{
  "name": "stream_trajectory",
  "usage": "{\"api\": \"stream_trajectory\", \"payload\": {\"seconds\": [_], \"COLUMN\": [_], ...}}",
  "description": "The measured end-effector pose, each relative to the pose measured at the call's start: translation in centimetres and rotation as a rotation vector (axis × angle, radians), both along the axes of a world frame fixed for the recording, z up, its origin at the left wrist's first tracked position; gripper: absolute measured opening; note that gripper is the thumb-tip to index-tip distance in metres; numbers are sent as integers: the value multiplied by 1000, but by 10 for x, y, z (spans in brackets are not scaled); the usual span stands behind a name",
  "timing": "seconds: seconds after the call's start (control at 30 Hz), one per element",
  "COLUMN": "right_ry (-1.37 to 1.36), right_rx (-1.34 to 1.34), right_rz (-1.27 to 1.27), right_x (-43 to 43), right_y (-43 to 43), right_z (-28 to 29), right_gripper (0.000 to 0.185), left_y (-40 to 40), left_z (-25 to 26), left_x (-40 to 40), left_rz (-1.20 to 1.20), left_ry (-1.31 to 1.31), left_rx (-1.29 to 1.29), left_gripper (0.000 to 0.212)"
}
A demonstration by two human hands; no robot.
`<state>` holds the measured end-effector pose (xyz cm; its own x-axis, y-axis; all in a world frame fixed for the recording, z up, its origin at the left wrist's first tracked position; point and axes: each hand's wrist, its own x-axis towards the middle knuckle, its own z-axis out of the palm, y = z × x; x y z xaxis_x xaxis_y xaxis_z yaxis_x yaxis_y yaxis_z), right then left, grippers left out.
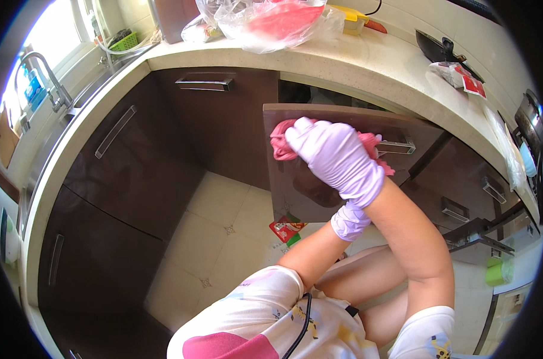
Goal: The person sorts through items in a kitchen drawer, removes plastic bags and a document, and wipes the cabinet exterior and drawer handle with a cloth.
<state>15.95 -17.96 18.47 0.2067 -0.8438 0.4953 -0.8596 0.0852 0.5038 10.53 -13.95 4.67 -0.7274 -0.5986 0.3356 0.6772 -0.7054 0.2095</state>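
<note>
My right hand (332, 150), in a lilac rubber glove, grips a bunched pink cloth (281, 142) against a dark brown cabinet door (285, 193). The cloth shows on both sides of the glove, and its right end lies near the door's metal handle (396, 147). The door stands swung out from the cabinet under the counter. My left hand (350, 220) wears a matching glove. Only its cuff and wrist show below my right wrist; the fingers are hidden behind my right hand and forearm.
Above the door curves a pale stone countertop (343, 63) with plastic bags (280, 22), a yellow container (350, 20) and a wok (442, 51). A sink faucet (51, 85) is at left. A red packet (287, 229) lies on the tiled floor (226, 220). Drawers (455, 208) stand pulled out at right.
</note>
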Motion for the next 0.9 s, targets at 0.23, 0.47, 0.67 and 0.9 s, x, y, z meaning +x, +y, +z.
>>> {"api": "stream_trajectory", "payload": {"seconds": [0.23, 0.47, 0.67, 0.9], "right_ry": [-37, -59, -159, -533], "right_rx": [-75, -90, -120, -169], "right_rz": [-28, -247, -602, -632], "right_x": [-37, -98, -123, -100], "right_y": [22, 83, 158, 224], "right_z": [9, 24, 28, -12], "right_gripper": [11, 15, 29, 27], "left_y": [-7, -24, -33, -45], "left_z": [20, 39, 41, 38], "left_x": [10, -11, -12, -18], "left_rz": [-17, 304, 301, 269], "left_ry": [-13, -163, -140, -190], "left_rx": [208, -20, -145, -139], "left_gripper": [30, 14, 21, 20]}}
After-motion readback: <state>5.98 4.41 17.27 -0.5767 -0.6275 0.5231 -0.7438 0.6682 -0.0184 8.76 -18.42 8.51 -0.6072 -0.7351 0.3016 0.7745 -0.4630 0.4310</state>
